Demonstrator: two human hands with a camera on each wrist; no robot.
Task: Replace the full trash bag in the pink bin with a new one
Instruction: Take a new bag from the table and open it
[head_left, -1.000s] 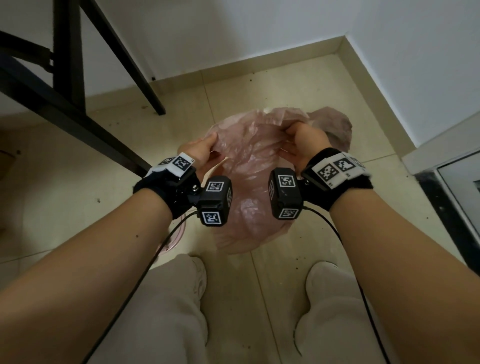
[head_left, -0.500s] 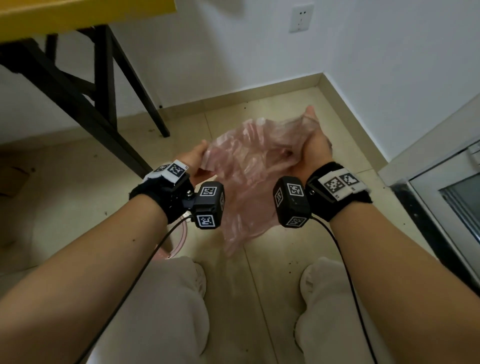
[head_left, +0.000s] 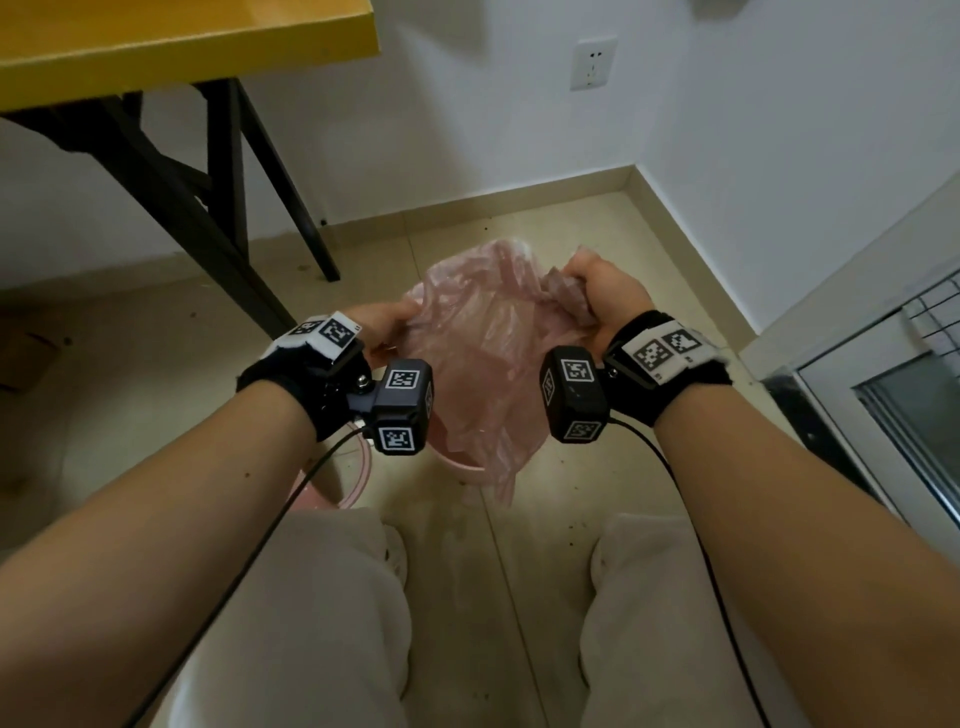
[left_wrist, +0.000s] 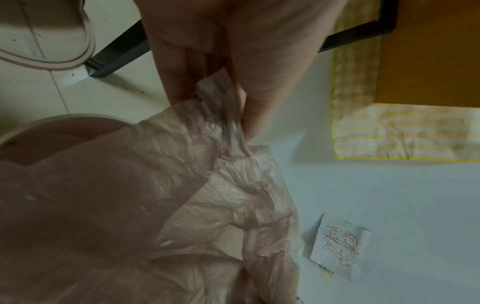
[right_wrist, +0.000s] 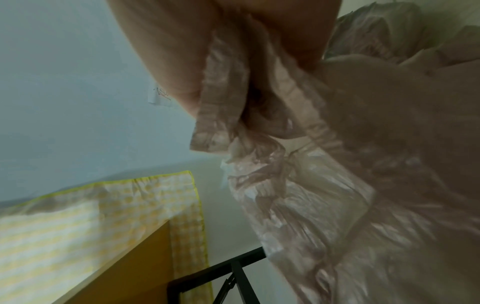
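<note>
A thin, crinkled pink trash bag (head_left: 483, 364) hangs in the air between my two hands, its lower tip dangling over the floor. My left hand (head_left: 387, 325) pinches the bag's left edge; the left wrist view shows the film (left_wrist: 223, 115) caught between thumb and fingers. My right hand (head_left: 597, 291) grips a bunched fold of the right edge (right_wrist: 233, 107). The pink bin (head_left: 457, 460) stands on the floor below the bag, mostly hidden by it and by the left wrist camera; its open rim (left_wrist: 64, 119) shows in the left wrist view.
A yellow-topped table (head_left: 182, 41) with black legs (head_left: 234, 208) stands at the left against the wall. A wall socket (head_left: 592, 62) sits above the skirting. A metal-framed glass door (head_left: 883, 389) bounds the right. My two legs (head_left: 311, 623) fill the near floor.
The view has tilted up, bringing in the tabletop and socket. My right hand, lifted and more extended half a second ago, has closed again on a bunch of the bag's edge. The left keeps its pinch.
</note>
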